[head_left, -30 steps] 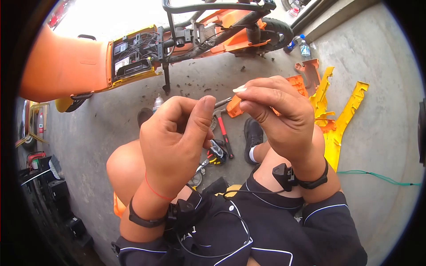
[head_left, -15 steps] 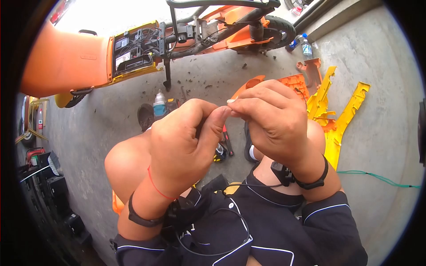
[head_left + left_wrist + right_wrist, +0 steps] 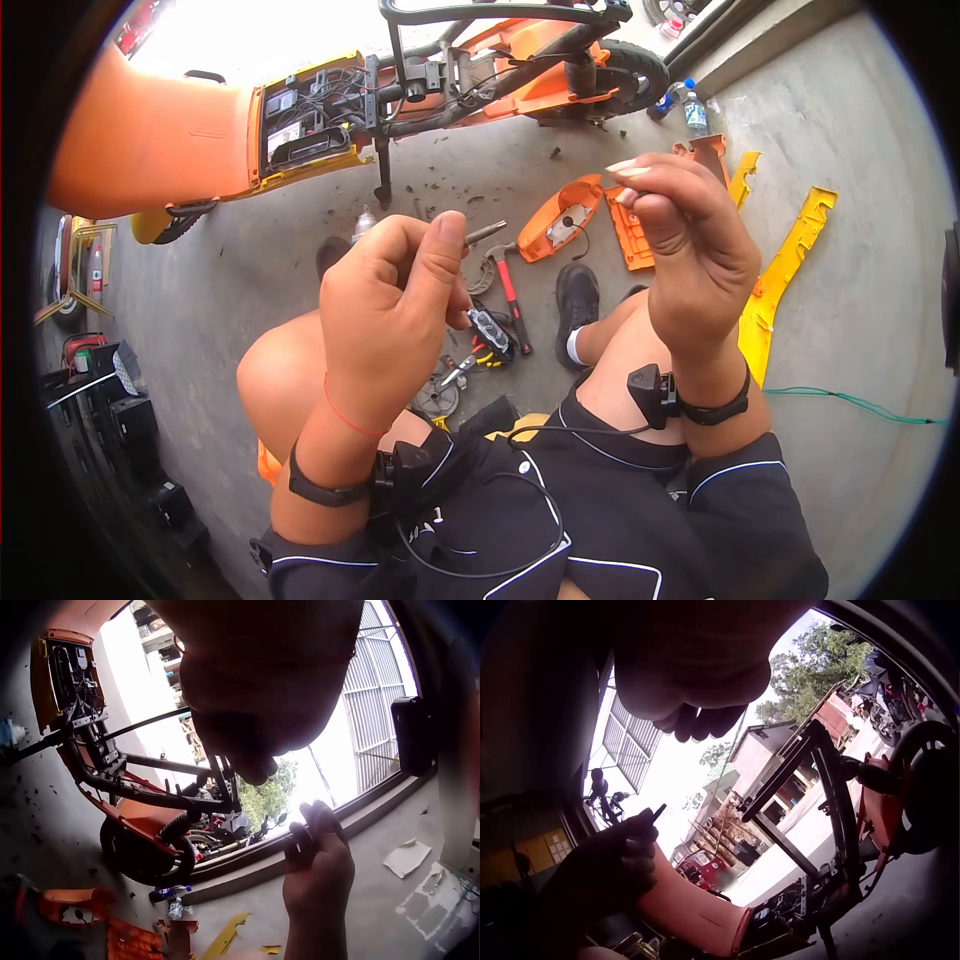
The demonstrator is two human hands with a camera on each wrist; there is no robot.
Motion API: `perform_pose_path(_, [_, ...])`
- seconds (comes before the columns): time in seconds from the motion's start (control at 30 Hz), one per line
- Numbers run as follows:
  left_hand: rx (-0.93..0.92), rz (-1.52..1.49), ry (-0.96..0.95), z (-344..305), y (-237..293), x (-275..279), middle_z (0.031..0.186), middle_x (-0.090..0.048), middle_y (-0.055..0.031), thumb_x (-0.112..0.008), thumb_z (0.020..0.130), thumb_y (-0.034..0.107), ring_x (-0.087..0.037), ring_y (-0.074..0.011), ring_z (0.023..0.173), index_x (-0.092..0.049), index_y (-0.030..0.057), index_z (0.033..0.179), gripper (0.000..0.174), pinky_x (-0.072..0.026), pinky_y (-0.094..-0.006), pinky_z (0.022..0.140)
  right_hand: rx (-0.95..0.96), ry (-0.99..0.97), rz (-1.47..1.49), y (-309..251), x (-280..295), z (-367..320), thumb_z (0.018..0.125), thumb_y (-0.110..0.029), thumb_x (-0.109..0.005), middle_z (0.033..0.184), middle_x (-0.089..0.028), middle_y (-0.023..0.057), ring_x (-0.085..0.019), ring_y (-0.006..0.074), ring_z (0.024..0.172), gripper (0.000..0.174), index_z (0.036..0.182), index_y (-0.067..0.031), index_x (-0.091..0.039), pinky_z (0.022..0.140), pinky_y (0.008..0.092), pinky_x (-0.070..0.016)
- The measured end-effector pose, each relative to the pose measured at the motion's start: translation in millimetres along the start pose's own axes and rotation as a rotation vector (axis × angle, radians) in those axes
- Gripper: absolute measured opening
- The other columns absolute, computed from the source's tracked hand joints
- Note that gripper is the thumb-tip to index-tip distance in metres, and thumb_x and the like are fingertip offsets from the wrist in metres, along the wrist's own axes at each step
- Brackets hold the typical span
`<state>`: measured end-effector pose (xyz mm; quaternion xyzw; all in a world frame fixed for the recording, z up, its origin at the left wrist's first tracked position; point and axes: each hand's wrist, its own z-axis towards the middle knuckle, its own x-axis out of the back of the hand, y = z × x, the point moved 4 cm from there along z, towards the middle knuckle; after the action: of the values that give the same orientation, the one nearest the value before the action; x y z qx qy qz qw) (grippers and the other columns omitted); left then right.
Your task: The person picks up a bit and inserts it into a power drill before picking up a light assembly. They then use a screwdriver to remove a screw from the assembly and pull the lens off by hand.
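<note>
My left hand pinches a short, slim metal screwdriver bit between thumb and curled index finger, its tip pointing up and right. In the right wrist view, the bit sticks out dark beyond the fingertips. My right hand is raised to the right, apart from the left one. Its fingers are loosely bent, with the thumb close under the index finger and nothing visible between them. From the left wrist view, the right hand shows relaxed, slightly separated fingers.
A partly stripped orange scooter stands ahead. On the floor lie a red-handled claw hammer, pliers, an orange shell and yellow panels. Bottles stand by the wall; a green cord lies at right.
My right hand came left until its fingertips met those of my left hand, then drew away to the right. The bit has stayed in my left hand.
</note>
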<state>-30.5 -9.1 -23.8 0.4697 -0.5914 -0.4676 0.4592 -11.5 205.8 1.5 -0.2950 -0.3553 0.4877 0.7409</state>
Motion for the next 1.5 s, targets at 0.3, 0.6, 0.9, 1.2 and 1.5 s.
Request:
perform_pose_path(0.3, [0.131, -0.169, -0.116, 1, 7, -5, 0.057, -0.056, -0.0032, -0.055, 0.101, 0.034, -0.053, -0.0084, 0.049, -0.06, -0.0034, 0.081, 0.043, -0.0408, -0.0216, 0.045, -0.129, -0.191, 0.032, 5, -22, -3, 0.089, -0.005, -0.068, 0.096, -0.07, 0.0101, -0.065, 0.0223, 0.091, 0.012, 0.099, -0.0013, -0.069, 0.081, 0.0308, -0.0499])
perform_pose_path(0.6, [0.332, -0.482, -0.365, 3, -5, -18, 0.058, -0.05, -0.0014, -0.047, 0.103, 0.043, -0.049, -0.0104, 0.048, -0.058, 0.0016, 0.085, 0.047, -0.0399, -0.0224, 0.045, -0.006, -0.195, 0.029, 1, -29, -2, 0.085, -0.006, -0.072, 0.09, -0.071, 0.0106, -0.068, 0.023, 0.079, 0.015, 0.099, -0.0035, -0.072, 0.071, 0.0306, -0.0524])
perform_pose_path(0.9, [0.319, -0.53, -0.403, 1, -10, -25, 0.059, -0.049, -0.0013, -0.046, 0.103, 0.044, -0.048, -0.0097, 0.05, -0.057, 0.0028, 0.086, 0.046, -0.0398, -0.0221, 0.047, 0.115, -0.233, 0.021, -6, -29, 2, 0.081, -0.007, -0.075, 0.089, -0.072, 0.0104, -0.068, 0.0226, 0.077, 0.018, 0.099, -0.003, -0.072, 0.067, 0.0299, -0.0523])
perform_pose_path(1.2, [0.279, -0.292, -0.325, 0, -12, -26, 0.054, -0.045, 0.002, -0.048, 0.103, 0.04, -0.041, -0.0063, 0.044, -0.057, 0.0028, 0.082, 0.044, -0.0356, -0.021, 0.043, 0.251, -0.181, -0.272, -9, -34, -2, 0.076, -0.005, -0.077, 0.085, -0.07, 0.011, -0.067, 0.0264, 0.076, 0.019, 0.094, -0.0035, -0.072, 0.067, 0.0325, -0.0526])
perform_pose_path(1.5, [0.429, -0.4, -0.158, 9, -28, -11, 0.058, -0.047, 0.0029, -0.051, 0.102, 0.039, -0.042, -0.0059, 0.046, -0.057, 0.0031, 0.08, 0.042, -0.0358, -0.0213, 0.043, -0.352, 0.306, 0.321, 39, 23, 16, 0.1, -0.021, -0.057, 0.088, -0.068, 0.0063, -0.059, 0.0098, 0.073, 0.022, 0.104, -0.0017, -0.066, 0.064, 0.023, -0.0472])
